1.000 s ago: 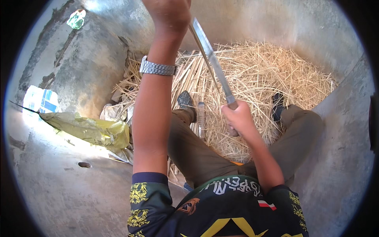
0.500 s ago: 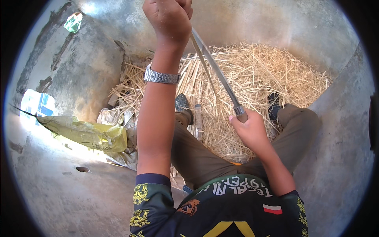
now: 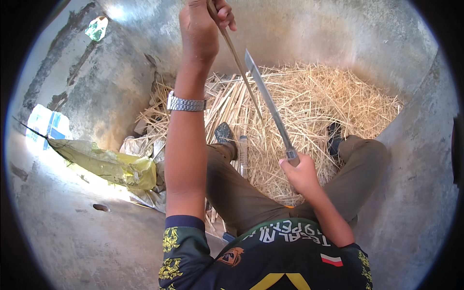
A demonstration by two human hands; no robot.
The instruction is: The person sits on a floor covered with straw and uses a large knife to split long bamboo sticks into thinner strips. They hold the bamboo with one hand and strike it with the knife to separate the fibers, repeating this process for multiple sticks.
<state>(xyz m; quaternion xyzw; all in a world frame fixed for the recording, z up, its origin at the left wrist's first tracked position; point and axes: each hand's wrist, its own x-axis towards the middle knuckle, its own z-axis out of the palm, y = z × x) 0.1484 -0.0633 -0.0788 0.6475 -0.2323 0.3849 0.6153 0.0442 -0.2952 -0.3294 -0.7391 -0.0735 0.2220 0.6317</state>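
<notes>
High in the view, my left hand [image 3: 202, 26] is closed around a long thin bamboo strip [image 3: 235, 53], its free end slanting down to the right over the shavings. A silver metal watch [image 3: 186, 103] circles that wrist. Lower right, my right hand [image 3: 303, 175] grips the handle of a long knife [image 3: 269, 102]. Its straight blade points up and left, with the tip visible. The blade lies beside the strip; a narrow gap shows between them near the tip.
Pale shavings [image 3: 314, 96] heap between and beyond my legs, with longer strips [image 3: 224, 99] at their left. A flat stick-like piece [image 3: 243, 154] lies beside my left shoe [image 3: 224, 133]. Yellow plastic sheeting [image 3: 111, 166] hangs at left. Worn concrete walls [image 3: 299, 29] curve around me.
My right hand has drawn the knife slightly down, and its tip now shows apart from my left hand. My left hand has shifted a little, with more of the strip's upper part showing.
</notes>
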